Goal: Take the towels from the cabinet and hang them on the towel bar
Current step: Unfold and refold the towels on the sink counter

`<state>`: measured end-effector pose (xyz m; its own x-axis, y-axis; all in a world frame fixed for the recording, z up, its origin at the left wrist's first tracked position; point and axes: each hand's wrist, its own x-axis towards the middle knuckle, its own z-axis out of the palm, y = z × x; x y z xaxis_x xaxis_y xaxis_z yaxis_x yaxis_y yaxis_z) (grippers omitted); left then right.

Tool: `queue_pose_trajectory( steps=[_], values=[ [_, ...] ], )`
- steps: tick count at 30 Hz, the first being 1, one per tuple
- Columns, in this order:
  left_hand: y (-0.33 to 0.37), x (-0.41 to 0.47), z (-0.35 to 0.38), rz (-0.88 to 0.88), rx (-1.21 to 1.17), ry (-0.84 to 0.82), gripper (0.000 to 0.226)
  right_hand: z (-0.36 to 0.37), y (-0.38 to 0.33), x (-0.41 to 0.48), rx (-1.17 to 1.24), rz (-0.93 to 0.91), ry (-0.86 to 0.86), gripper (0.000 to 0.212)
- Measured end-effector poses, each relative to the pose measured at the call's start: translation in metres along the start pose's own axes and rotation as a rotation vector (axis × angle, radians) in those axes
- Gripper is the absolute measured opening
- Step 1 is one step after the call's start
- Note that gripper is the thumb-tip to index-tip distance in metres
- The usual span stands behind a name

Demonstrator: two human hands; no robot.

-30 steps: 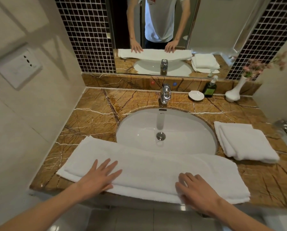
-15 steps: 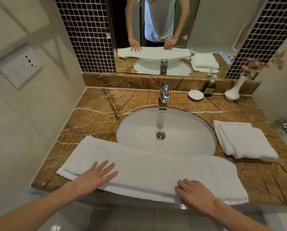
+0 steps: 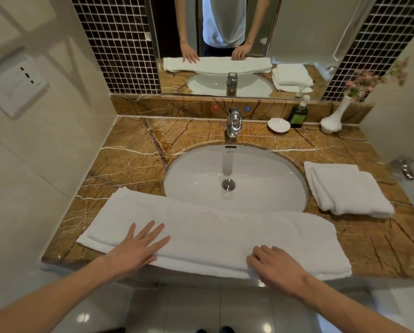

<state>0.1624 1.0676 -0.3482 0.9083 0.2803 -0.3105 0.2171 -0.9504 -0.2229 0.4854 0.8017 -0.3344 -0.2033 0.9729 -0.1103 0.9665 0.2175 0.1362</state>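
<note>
Under the right hand [image 3: 276, 267], the towel [image 3: 213, 227] edge is hidden.

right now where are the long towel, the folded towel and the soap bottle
long towel [image 3: 225, 231], head view, bare middle of its top
folded towel [image 3: 347, 191], head view, centre of top fold
soap bottle [image 3: 298, 116], head view, green body

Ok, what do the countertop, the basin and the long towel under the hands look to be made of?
The countertop: polished brown stone, likely marble, judging by its pale and dark veins and sheen. The basin: glossy white, probably glazed ceramic; highlights show on it. The long towel: white terry cloth by its matte, nubby surface and soft folded edges.
</note>
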Motion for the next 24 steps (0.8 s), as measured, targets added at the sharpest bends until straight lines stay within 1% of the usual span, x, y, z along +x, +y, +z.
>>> queue_pose_trajectory(
  steps=[1, 2, 4, 5, 8, 11, 14, 16, 18, 22, 24],
  values=[
    [-0.001, 0.002, -0.001, -0.005, -0.040, -0.031, 0.060, 0.000, -0.001, 0.000, 0.007, 0.006, 0.000, 0.036],
    [-0.002, 0.004, -0.003, 0.001, -0.085, -0.054, 0.069, 0.000, -0.001, 0.000, 0.023, 0.016, 0.001, 0.038],
    [-0.005, 0.008, -0.002, 0.012, -0.170, -0.010, 0.096, -0.002, -0.001, -0.003, 0.060, 0.048, -0.003, 0.042],
    [-0.006, 0.007, 0.001, -0.002, -0.188, 0.012, 0.104, -0.002, 0.000, -0.005, 0.070, 0.061, -0.011, 0.044],
    [-0.012, 0.000, 0.006, -0.116, -0.191, 0.011, 0.111, -0.002, 0.006, -0.016, 0.071, 0.100, -0.048, 0.046],
    [-0.019, -0.006, 0.005, -0.214, -0.194, -0.077, 0.110, 0.001, 0.013, -0.026, 0.060, 0.155, -0.079, 0.046],
    [-0.024, -0.013, -0.004, -0.321, -0.217, -0.213, 0.101, 0.001, 0.018, -0.030, 0.050, 0.168, -0.127, 0.056],
    [-0.027, -0.017, -0.010, -0.365, -0.225, -0.233, 0.100, 0.001, 0.020, -0.031, 0.064, 0.164, -0.148, 0.061],
    [-0.029, -0.021, -0.013, -0.371, -0.212, -0.251, 0.099, 0.000, 0.020, -0.032, 0.072, 0.150, -0.160, 0.064],
    [-0.031, -0.022, -0.006, -0.369, -0.201, -0.202, 0.098, 0.004, 0.017, -0.033, 0.085, 0.120, -0.151, 0.062],
    [-0.030, -0.023, -0.003, -0.372, -0.207, -0.203, 0.096, 0.006, 0.015, -0.034, 0.096, 0.119, -0.139, 0.062]
  ],
)
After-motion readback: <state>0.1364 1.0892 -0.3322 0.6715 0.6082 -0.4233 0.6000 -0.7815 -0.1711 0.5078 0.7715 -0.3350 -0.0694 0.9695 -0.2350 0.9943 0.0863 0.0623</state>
